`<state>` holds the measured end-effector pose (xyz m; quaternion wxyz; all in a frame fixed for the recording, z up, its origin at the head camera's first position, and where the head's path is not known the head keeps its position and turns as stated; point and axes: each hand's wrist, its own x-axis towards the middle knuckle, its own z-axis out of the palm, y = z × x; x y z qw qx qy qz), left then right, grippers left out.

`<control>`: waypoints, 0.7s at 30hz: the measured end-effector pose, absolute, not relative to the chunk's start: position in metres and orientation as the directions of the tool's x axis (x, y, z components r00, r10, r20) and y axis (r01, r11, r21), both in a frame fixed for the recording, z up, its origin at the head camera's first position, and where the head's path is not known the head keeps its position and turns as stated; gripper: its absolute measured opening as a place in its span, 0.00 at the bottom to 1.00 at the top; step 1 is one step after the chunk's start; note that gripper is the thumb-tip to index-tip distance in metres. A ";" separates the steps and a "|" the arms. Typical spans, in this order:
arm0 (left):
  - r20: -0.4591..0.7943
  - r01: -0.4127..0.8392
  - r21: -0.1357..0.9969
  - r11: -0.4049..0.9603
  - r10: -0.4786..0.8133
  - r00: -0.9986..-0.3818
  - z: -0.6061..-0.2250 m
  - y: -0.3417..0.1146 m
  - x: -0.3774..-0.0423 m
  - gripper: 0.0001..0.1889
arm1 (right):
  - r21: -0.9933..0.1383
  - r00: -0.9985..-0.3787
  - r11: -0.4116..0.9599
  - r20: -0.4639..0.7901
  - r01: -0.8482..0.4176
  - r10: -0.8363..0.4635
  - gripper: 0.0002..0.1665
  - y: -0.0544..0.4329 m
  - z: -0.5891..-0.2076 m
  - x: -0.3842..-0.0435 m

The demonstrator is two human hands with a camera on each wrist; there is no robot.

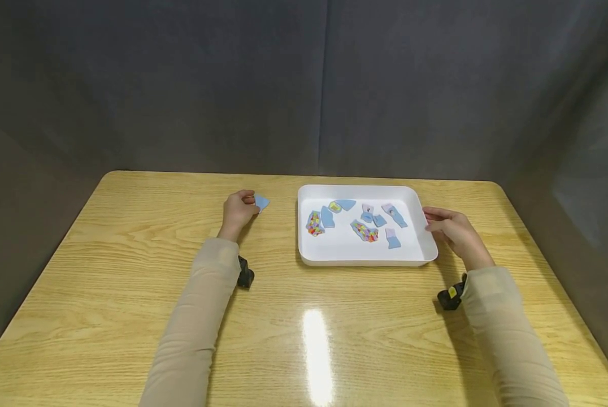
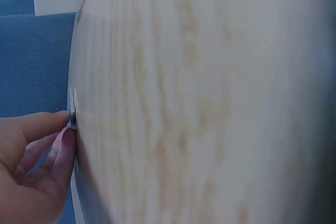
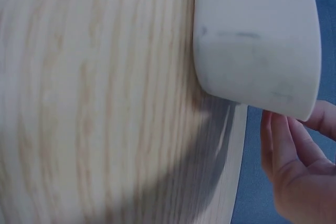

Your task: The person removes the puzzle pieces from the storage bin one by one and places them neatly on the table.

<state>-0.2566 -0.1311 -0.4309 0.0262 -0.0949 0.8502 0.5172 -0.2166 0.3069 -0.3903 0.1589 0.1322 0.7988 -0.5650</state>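
My left hand (image 1: 239, 211) pinches a light blue puzzle piece (image 1: 262, 203) between thumb and fingers, left of the tray near the table's far side. Only the thin edge of that piece (image 2: 72, 107) shows in the left wrist view. At the other side, my right hand (image 1: 454, 232) holds the right rim of a white tray (image 1: 355, 263). In the right wrist view its fingers (image 3: 283, 140) lie against the tray's outer wall. Inside the tray lie several irregular flat pieces, among them a multicoloured one (image 1: 365, 231) and a plain blue one (image 1: 327, 217).
A wooden table (image 1: 105, 294) carries everything, with a dark grey curtain (image 1: 207, 85) behind it. A small black wrist camera (image 1: 245, 273) sits at the left cuff, and another black camera (image 1: 450, 299) at the right one.
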 end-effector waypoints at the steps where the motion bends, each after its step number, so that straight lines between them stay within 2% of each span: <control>1: -0.143 -0.189 0.878 0.440 -0.136 -0.980 -0.431 -0.131 -0.256 0.26 | -0.862 -0.915 0.324 -0.403 0.390 0.030 0.37 0.308 -0.390 -0.217; 11: -0.153 -0.195 0.928 0.317 -0.153 -0.976 -0.420 -0.125 -0.251 0.25 | -0.869 -0.921 0.320 -0.388 0.376 0.029 0.37 0.310 -0.393 -0.218; 21: -0.004 -0.024 0.956 0.292 -0.066 -0.998 -0.397 -0.075 -0.244 0.21 | -0.864 -0.922 0.335 -0.384 0.376 0.044 0.36 0.308 -0.395 -0.217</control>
